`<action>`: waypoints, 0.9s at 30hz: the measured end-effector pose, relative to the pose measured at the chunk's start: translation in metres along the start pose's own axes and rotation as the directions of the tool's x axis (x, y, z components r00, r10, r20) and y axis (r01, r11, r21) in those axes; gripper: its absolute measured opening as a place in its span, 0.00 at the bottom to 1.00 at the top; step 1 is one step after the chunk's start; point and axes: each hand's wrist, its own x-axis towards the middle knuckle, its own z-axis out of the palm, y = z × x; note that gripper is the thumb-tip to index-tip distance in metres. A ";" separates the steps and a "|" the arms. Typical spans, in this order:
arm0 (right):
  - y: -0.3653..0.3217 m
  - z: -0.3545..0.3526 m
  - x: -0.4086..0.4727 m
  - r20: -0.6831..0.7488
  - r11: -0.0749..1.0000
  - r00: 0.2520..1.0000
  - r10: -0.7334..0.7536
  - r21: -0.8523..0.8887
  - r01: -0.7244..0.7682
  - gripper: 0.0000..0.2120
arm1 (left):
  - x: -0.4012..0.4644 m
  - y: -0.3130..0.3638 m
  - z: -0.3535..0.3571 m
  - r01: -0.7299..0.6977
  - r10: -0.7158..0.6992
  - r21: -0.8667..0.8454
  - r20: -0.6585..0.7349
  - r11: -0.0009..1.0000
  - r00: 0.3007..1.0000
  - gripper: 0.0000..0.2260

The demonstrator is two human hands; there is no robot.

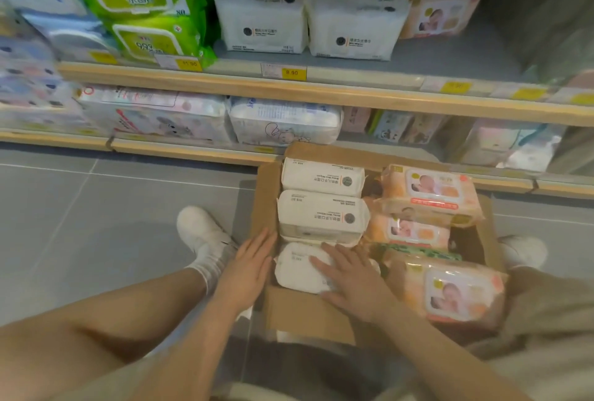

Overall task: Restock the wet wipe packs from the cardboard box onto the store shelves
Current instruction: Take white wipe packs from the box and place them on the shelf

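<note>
Three white wipe packs fill the left row of the cardboard box [321, 314] on the floor. Your right hand [350, 275] lies flat, fingers straight, on the nearest white pack [297, 272]; your left hand [249, 267] rests open against the left wall. Curl fingers beneath before lifting.

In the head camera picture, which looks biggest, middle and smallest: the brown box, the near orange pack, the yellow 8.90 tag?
1. Brown cardboard box
2. Near orange wipe pack
3. Yellow 8.90 price tag, though it sits farther from the camera.

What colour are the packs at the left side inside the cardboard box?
White packs, with small dark print, seen in the head view.
</note>
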 end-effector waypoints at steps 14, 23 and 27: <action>0.008 -0.013 0.031 -0.029 0.989 0.989 0.142 -0.026 -0.143 0.38 | 0.013 -0.007 -0.018 -0.049 0.048 -0.035 -0.045 0.998 0.998 0.23; 0.010 -0.128 0.004 -0.201 0.993 0.973 0.114 0.066 -0.102 0.40 | 0.054 0.028 -0.095 -0.086 0.038 -0.135 -0.326 0.987 0.945 0.22; 0.039 -0.168 -0.021 -0.318 0.972 0.920 0.231 0.109 -0.207 0.40 | 0.081 0.058 -0.080 -0.169 0.136 -0.124 -0.237 0.978 0.962 0.23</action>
